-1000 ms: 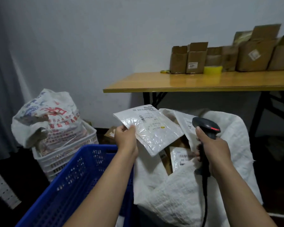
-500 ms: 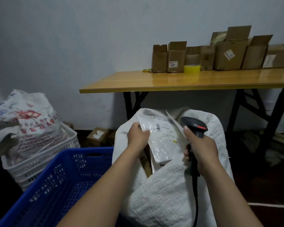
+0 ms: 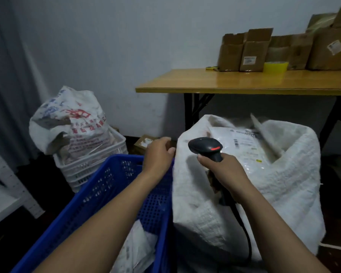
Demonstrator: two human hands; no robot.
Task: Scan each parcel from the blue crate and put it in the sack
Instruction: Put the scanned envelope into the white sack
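A white plastic parcel (image 3: 244,148) with a printed label lies in the open mouth of the white woven sack (image 3: 283,186) at the right. My right hand (image 3: 222,170) grips a black barcode scanner (image 3: 205,147) just in front of the sack's mouth, its cable hanging down. My left hand (image 3: 158,154) holds nothing, its fingers loosely curled, above the far rim of the blue crate (image 3: 98,194). Another white parcel (image 3: 136,251) lies in the crate, partly hidden by my left forearm.
A white crate (image 3: 91,166) with a printed bag (image 3: 67,119) stands at the left. A wooden table (image 3: 244,81) behind the sack carries several cardboard boxes (image 3: 252,52) and yellow tape (image 3: 276,67). A small box (image 3: 144,142) lies on the floor. White shelving (image 3: 0,194) stands far left.
My left hand has let go of the white parcel, which now lies in the sack, and has drawn back left to the blue crate's rim. The view has turned left.
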